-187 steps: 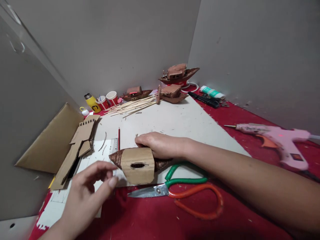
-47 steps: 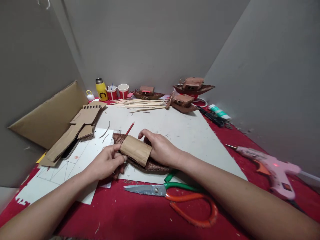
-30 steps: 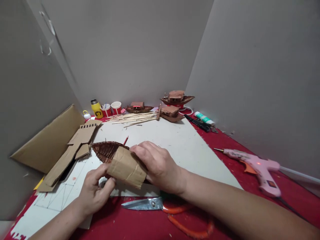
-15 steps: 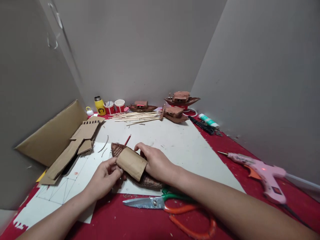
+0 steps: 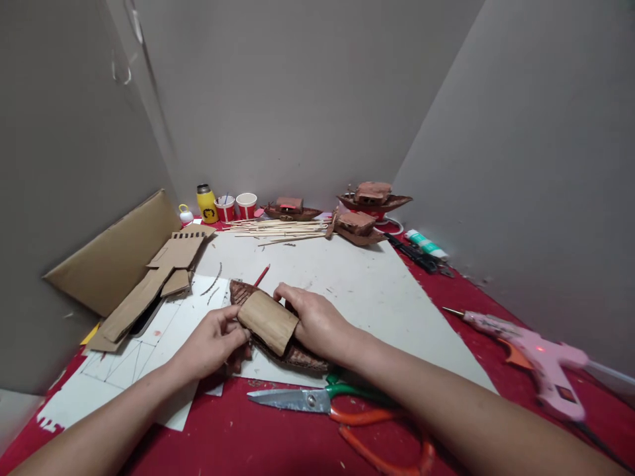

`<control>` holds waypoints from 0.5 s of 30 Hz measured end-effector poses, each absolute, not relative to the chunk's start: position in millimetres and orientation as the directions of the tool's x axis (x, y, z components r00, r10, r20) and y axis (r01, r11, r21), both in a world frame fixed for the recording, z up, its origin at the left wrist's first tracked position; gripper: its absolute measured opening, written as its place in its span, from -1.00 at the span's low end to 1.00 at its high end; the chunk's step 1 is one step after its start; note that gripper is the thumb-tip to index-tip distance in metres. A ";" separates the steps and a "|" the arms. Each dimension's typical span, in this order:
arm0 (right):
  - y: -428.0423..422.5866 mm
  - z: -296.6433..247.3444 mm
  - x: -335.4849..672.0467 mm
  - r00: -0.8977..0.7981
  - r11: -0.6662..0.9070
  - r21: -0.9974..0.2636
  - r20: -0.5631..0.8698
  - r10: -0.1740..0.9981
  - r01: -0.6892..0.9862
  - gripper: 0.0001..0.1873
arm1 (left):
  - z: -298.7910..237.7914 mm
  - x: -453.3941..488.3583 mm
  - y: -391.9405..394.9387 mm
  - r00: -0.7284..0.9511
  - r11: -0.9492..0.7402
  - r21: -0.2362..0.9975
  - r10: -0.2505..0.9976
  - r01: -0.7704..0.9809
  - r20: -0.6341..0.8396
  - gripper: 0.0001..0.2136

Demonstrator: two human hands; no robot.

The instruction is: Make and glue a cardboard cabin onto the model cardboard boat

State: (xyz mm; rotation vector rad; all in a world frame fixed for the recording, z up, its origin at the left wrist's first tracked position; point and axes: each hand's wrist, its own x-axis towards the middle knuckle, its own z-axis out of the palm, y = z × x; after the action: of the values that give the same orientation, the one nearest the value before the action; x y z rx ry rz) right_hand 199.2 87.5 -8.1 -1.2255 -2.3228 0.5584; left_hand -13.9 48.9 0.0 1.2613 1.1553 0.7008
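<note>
A: Where does the toy boat lie?

B: Between the 2 hands, at the near edge of the white board on the red bench. Its left end points away from the person. The scissors lie just on the near side of it.

A: How is it likely to handle?

B: It is judged light. The brown hull appears to be ridged cardboard, fairly stiff and not slippery. The cardboard cover, a curved sheet across the middle, is probably bendable and the more fragile part; a hard squeeze could crease it.

A: Where is a sound hold?

B: Along the hull's long sides for the boat; at the open ends, lightly, for the cover.

A: And the fingers?

B: Those of the left hand form a narrow pinch at the cover's left end, thumb below and forefinger above. The right hand is against the cover's right end, 1 finger bent beyond its far edge. Its other fingertips are hidden, so how tightly they close cannot be told.
</note>
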 end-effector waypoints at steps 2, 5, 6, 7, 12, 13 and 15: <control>87.0 -6.3 199.2 -0.505 0.527 -0.534 0.202 0.839 0.662 -0.63 | -0.3 -15.3 50.4 0.337 0.228 0.960 0.902 0.162 -0.271 -0.71; 86.8 -3.7 199.3 -0.507 0.529 -0.528 0.203 0.838 0.664 -0.64 | 1.2 -19.0 51.5 0.393 0.255 0.956 0.872 0.144 -0.291 -0.64; 86.8 -3.1 199.3 -0.506 0.528 -0.528 0.202 0.839 0.665 -0.64 | 3.0 -21.1 51.7 0.409 0.259 0.954 0.862 0.151 -0.299 -0.61; 86.9 -2.6 199.1 -0.505 0.528 -0.528 0.202 0.839 0.666 -0.64 | 5.6 -23.6 52.0 0.419 0.262 0.949 0.853 0.173 -0.312 -0.59; 87.7 -1.4 198.2 -0.510 0.533 -0.527 0.205 0.835 0.662 -0.65 | 31.5 -31.9 62.1 0.188 0.117 0.926 0.963 0.359 -0.195 -0.63; 87.8 -1.1 198.1 -0.511 0.536 -0.524 0.206 0.834 0.662 -0.65 | 37.6 -30.5 66.0 0.112 0.055 0.906 0.988 0.420 -0.111 -0.63; 88.2 -0.5 197.8 -0.512 0.540 -0.517 0.212 0.832 0.664 -0.65 | 47.9 -23.6 74.5 0.035 -0.050 0.821 0.999 0.568 0.037 -0.60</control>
State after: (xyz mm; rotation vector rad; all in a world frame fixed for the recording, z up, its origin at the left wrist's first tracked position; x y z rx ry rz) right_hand 197.8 88.2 -0.5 -1.2174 -2.3440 0.5206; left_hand -23.6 74.5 47.9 1.6882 1.5992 0.8767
